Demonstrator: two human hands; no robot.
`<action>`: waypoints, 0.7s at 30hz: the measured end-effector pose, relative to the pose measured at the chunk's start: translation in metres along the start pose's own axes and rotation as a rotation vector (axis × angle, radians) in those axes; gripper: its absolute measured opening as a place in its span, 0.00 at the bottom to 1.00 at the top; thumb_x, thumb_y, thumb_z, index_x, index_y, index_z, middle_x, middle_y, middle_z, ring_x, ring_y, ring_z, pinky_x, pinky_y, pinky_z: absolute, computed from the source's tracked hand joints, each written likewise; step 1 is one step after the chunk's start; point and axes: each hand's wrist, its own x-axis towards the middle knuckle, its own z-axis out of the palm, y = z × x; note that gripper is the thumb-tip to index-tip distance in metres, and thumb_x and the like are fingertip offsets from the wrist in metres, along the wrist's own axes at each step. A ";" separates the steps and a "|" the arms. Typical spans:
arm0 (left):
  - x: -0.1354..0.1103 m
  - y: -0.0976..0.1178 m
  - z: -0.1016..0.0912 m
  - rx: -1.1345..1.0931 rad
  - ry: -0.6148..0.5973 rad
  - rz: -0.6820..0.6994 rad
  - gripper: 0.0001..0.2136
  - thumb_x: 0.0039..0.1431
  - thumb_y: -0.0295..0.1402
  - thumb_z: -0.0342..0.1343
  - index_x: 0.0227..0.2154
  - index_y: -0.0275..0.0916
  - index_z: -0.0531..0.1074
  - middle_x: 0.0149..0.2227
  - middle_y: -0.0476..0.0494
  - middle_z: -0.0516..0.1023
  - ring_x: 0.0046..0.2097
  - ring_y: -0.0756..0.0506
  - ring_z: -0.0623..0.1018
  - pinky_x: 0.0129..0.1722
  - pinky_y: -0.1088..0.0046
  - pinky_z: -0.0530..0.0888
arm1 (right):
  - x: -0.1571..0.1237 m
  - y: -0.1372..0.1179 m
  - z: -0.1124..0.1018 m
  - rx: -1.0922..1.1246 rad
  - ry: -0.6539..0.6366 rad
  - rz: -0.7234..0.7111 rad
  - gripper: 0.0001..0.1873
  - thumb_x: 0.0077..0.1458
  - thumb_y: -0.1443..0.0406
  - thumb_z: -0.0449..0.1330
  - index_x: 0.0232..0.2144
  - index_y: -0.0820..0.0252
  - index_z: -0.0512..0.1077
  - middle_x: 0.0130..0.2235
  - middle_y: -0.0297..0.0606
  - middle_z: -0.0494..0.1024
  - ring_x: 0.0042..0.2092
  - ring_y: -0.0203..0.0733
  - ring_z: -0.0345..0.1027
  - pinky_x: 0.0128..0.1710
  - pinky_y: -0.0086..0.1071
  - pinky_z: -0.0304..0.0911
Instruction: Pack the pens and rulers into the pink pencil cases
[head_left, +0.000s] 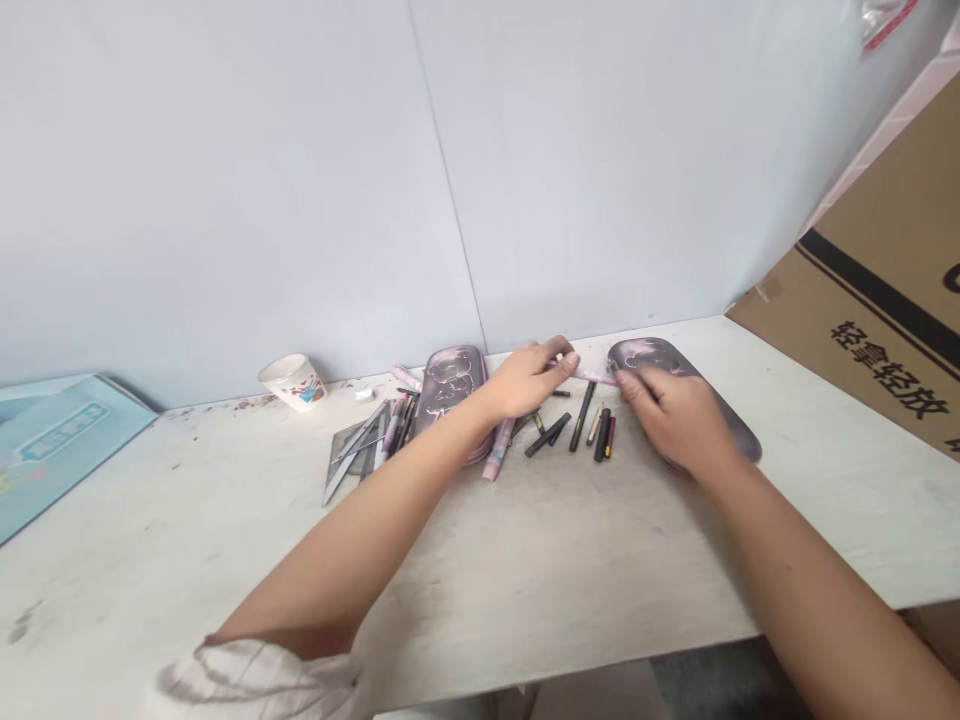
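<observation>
My left hand [531, 378] is closed on one end of a thin, pale pink strip [595, 368], whose exact kind I cannot make out. The strip's other end is pinched by my right hand [675, 412]. Beneath and behind that right hand lies a dark grey pencil case [724, 410], partly covered. A second dark pencil case [450, 372] with pink line drawings sits left of my left hand, its lower part behind my forearm. Between the hands, on the table, are a long black pen [582, 418], a short black pen [602, 436] and several other pens and pencils.
Left of the second case lie a clear set square [347, 452], more pens and a white eraser [364, 395]. A paper cup [295, 383] stands near the wall. A blue folder [75, 440] lies far left; a cardboard box [870, 290] leans at right.
</observation>
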 end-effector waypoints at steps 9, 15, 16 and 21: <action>0.027 -0.001 0.048 0.309 -0.087 0.085 0.20 0.62 0.44 0.34 0.37 0.37 0.67 0.39 0.41 0.73 0.48 0.42 0.68 0.55 0.56 0.53 | -0.007 -0.007 0.014 -0.258 -0.157 -0.209 0.26 0.58 0.49 0.42 0.23 0.58 0.70 0.23 0.40 0.75 0.23 0.40 0.66 0.22 0.31 0.41; -0.029 -0.020 0.000 0.378 0.085 -0.123 0.18 0.60 0.43 0.40 0.43 0.37 0.67 0.46 0.38 0.69 0.50 0.41 0.67 0.50 0.59 0.62 | 0.000 0.007 -0.001 -0.266 -0.042 -0.053 0.23 0.60 0.54 0.41 0.24 0.57 0.70 0.29 0.40 0.76 0.33 0.44 0.69 0.24 0.32 0.49; -0.043 -0.026 -0.008 0.394 0.097 -0.152 0.18 0.60 0.42 0.41 0.43 0.36 0.67 0.46 0.37 0.69 0.50 0.41 0.67 0.51 0.59 0.62 | 0.000 0.011 -0.003 -0.265 -0.046 -0.022 0.23 0.60 0.55 0.41 0.26 0.56 0.70 0.31 0.40 0.77 0.35 0.45 0.68 0.24 0.32 0.51; -0.101 -0.048 -0.021 0.452 0.088 -0.324 0.21 0.58 0.43 0.44 0.50 0.37 0.64 0.51 0.35 0.67 0.54 0.37 0.65 0.52 0.55 0.61 | -0.023 0.032 -0.007 -0.333 -0.120 0.036 0.21 0.58 0.54 0.44 0.35 0.58 0.72 0.40 0.45 0.75 0.43 0.54 0.65 0.38 0.43 0.60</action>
